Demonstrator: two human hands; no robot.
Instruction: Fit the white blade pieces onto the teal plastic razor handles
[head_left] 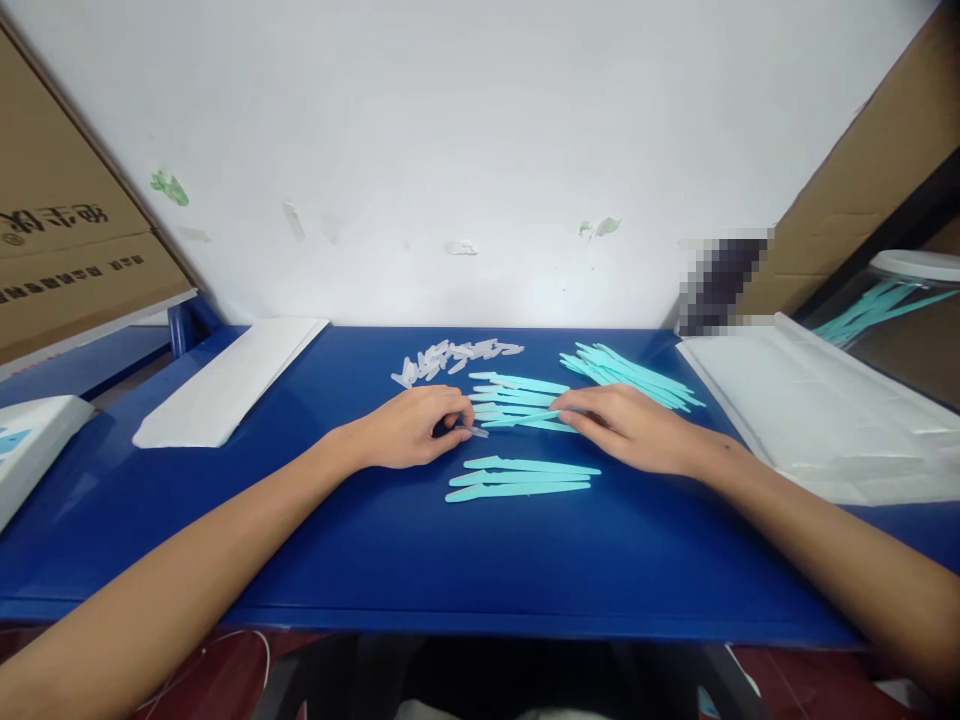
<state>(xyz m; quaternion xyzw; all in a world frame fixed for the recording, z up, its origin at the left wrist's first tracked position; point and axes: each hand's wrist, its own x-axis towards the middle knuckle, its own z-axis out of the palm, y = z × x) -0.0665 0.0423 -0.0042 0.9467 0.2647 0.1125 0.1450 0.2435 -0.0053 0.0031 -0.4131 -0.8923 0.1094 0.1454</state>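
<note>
My left hand (pixel 412 425) pinches a small clear plastic cap (pixel 475 431) between thumb and fingers. Facing it, my right hand (pixel 622 425) grips the handle end of a turquoise eyebrow razor (pixel 521 419), whose head points left toward the cap. Whether cap and razor touch, I cannot tell. Under and behind the held razor lies a row of several eyebrow razors (pixel 525 382). Three more razors (pixel 525 478) lie side by side nearer to me. Beyond my left hand is a loose heap of clear caps (pixel 457 354); beyond my right, a pile of razors (pixel 630 376).
The blue table (pixel 360 550) meets a white wall (pixel 465 150). A folded white sheet (pixel 232 385) lies left, clear plastic packaging (pixel 825 420) right. Cardboard (pixel 75 200) stands at the left, and a jar of turquoise razors (pixel 892 300) at the far right. A white device (pixel 41 440) sits at the left edge.
</note>
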